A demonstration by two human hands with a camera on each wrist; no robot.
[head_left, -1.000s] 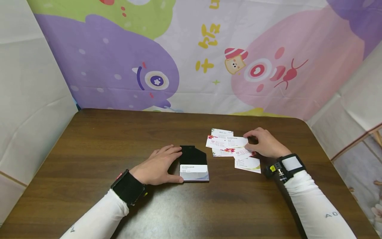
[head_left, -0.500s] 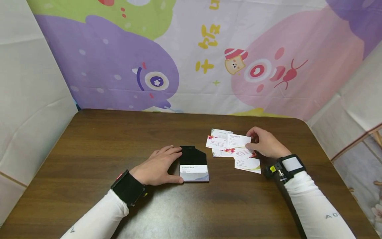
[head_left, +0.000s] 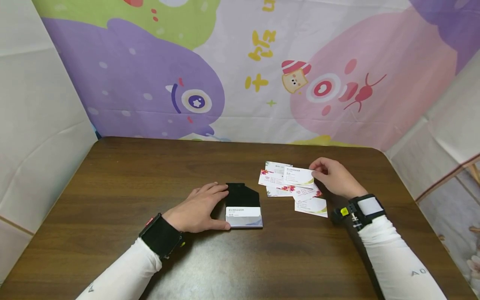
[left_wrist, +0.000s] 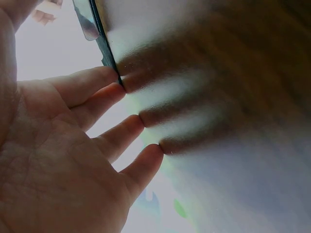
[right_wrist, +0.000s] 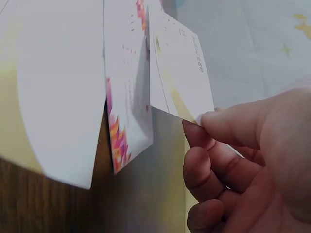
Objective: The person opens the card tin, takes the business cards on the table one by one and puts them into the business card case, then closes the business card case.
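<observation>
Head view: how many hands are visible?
2: the left hand at the left edge of the black holder, and the right hand pinching a card over the other cards. No others show.

Right hand [head_left: 336, 178] and its card [head_left: 298, 176] higher

Table [head_left: 150, 162]: brown wood-grain top, far corners rounded, finish glossy; a pale patch of reflected light [head_left: 213, 268] noted on the near part. Behind the far edge hangs a printed cloth [head_left: 247, 116], lightly creased, bearing a spotted purple figure [head_left: 150, 75], a pink figure [head_left: 405, 75], a green shape [head_left: 187, 21], yellow lettering [head_left: 261, 45] and a bread character [head_left: 294, 80] in a striped cap. Left side: white covering [head_left: 41, 100], wrinkled, with a thin brown strip [head_left: 16, 224] low down. Right side: similar white covering [head_left: 450, 112] above another brown strip [head_left: 446, 180]; below that, a pale floral surface [head_left: 448, 214], partly cut off from my view.
</observation>
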